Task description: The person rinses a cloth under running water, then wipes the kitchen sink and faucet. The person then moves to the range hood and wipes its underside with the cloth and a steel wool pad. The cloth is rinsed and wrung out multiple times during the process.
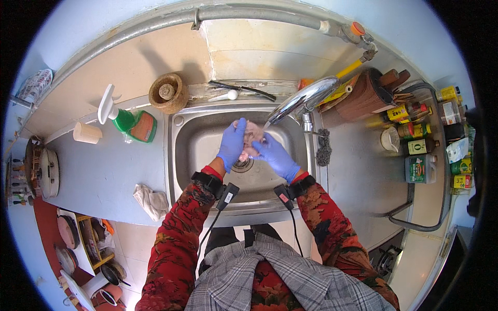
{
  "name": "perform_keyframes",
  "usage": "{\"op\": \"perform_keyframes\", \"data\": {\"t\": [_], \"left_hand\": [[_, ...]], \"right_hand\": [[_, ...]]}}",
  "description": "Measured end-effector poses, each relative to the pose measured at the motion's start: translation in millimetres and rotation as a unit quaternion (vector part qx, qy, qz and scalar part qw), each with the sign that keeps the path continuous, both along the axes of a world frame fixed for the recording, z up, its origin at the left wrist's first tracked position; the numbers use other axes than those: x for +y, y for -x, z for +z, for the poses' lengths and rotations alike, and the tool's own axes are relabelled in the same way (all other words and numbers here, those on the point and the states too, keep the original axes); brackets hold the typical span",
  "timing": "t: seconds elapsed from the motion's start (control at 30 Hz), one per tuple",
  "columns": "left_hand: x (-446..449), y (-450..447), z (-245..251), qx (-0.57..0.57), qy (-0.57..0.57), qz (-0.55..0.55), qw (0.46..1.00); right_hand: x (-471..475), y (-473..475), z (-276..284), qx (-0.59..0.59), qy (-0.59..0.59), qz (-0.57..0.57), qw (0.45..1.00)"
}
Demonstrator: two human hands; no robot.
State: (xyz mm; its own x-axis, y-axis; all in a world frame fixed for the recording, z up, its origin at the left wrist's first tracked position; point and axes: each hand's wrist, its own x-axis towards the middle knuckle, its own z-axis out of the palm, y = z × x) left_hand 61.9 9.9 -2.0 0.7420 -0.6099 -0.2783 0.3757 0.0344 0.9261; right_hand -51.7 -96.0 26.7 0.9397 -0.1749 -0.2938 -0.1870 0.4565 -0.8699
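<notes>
Both my hands wear blue-violet gloves over the stainless steel sink (pixel 202 182). A pale pink, soft piece (pixel 252 136), apparently raw meat, lies between them. My left hand (pixel 232 143) grips its left side, fingers pointing away from me. From the right, my right hand (pixel 278 155) holds its lower edge with thumb and fingers. The chrome faucet (pixel 303 99) reaches in from the back right, its spout end just above the piece. Whether water runs is hard to tell. Below the hands, the drain (pixel 242 165) is partly hidden.
Left of the sink are a green spray bottle (pixel 136 124), a paper roll (pixel 87 132) and a crumpled cloth (pixel 151 202). Behind stand a stone mortar (pixel 168 93) and a white spoon (pixel 225 95). On the right are a dark scouring pad (pixel 323 147), a knife block (pixel 362 95) and several bottles (pixel 420 169).
</notes>
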Motion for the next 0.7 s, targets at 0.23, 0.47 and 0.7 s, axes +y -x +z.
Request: {"op": "perform_keyframes", "data": {"t": [0.23, 0.47, 0.7], "left_hand": [[11.2, -9.0, -11.7, -0.076, -0.171, 0.08, 0.979], [21.3, -12.0, -21.0, 0.317, 0.14, 0.051, 0.937], [42.5, -15.5, -45.3, 0.008, -0.07, 0.033, 0.997]], "right_hand": [[-5.2, 6.8, -6.3, 0.049, 0.154, -0.052, 0.985], [-22.2, 7.4, -14.5, 0.035, 0.016, -0.133, 0.99], [-28.1, 3.4, 1.9, -0.111, -0.175, -0.138, 0.968]]}}
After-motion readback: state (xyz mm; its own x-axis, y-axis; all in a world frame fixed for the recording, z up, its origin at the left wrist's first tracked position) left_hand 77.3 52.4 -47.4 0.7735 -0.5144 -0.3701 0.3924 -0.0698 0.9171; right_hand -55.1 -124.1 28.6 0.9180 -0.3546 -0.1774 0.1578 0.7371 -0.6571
